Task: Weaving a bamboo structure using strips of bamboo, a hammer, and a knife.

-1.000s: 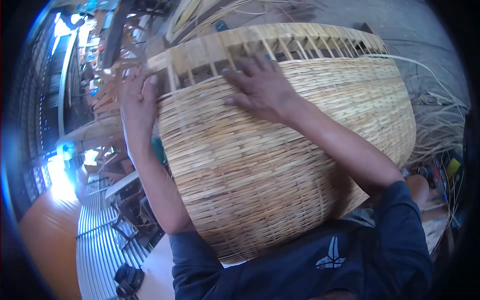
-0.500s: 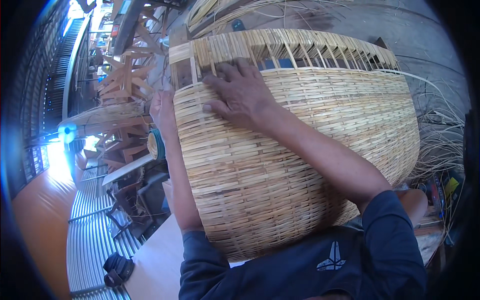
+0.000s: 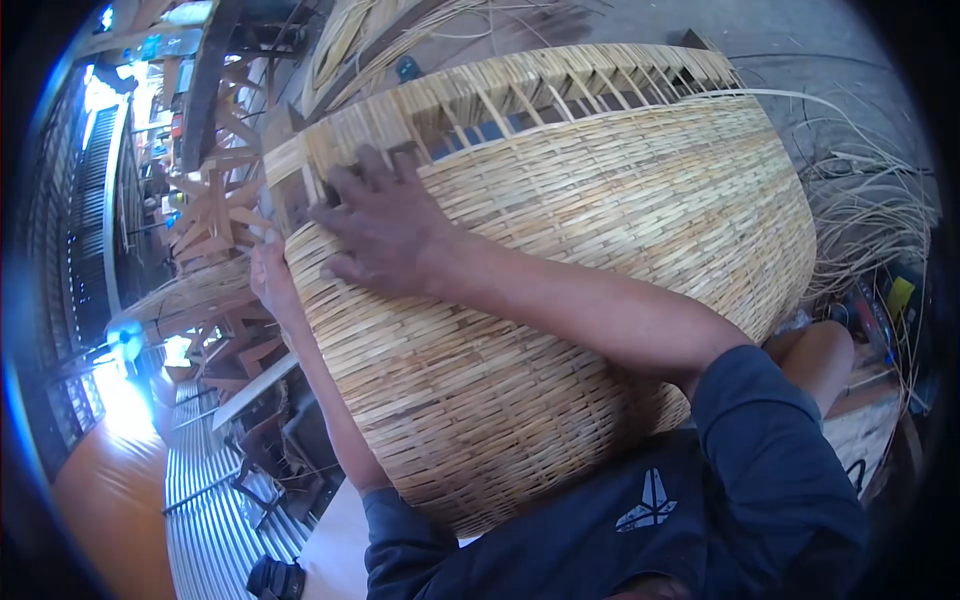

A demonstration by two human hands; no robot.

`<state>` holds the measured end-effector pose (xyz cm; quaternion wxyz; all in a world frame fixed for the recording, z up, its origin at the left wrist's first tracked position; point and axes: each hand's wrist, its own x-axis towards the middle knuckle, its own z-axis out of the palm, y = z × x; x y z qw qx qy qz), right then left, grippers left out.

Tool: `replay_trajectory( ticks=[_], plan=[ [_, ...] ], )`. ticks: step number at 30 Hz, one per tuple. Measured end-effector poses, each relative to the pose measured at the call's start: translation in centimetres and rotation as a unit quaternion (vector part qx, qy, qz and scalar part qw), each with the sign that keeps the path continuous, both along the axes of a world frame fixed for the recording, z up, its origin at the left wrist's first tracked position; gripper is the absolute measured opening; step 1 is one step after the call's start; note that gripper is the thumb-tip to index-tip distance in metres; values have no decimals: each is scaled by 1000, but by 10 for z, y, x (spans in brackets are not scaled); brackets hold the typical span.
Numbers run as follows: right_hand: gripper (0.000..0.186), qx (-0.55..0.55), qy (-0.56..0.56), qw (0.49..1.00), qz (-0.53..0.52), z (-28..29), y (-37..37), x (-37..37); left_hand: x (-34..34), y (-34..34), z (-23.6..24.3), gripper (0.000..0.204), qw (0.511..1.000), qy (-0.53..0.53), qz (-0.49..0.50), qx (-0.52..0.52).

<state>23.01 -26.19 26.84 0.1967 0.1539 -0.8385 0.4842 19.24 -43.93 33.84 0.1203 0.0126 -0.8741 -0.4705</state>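
A large woven bamboo panel (image 3: 560,250), curved and tan, fills the middle and leans toward my body. Along its far edge runs a frame rail (image 3: 470,88) wrapped in strips, with upright slats spanning the gap between rail and weave. My right hand (image 3: 390,230) lies over the panel's far left part, fingers spread, fingertips at the slats near the rail. At the panel's left edge my left hand (image 3: 272,278) is closed, its fingers curled by the border; what they grip is hidden. A long pale strip (image 3: 800,97) trails from the weave's upper edge to the right.
Loose bamboo strips (image 3: 870,230) lie tangled on the floor at the right, with more strips (image 3: 350,40) at the back. Wooden frames (image 3: 225,210) are stacked at the left. A fan (image 3: 127,340) and corrugated metal sheeting (image 3: 215,510) stand beyond my left arm.
The panel and both hands sit farther left in view, and the panel's far edge slants more. My right hand's fingers have spread wider over the slats. My left hand stays at the panel's edge.
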Motion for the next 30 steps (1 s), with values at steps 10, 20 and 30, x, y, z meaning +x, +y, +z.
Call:
replay_trajectory(
  ticks=[10,20,30],
  plan=[
    [54,-40,37,998,37,-12,-10,9,-14,-33,-3,33,982,-15,76,-174],
    [43,-270,-378,853,-240,-104,196,60,-11,9,38,34,892,143,-3,-429],
    [39,-702,-109,653,-261,-230,339,50,-10,289,-106,31,605,52,-498,-620]
  ],
)
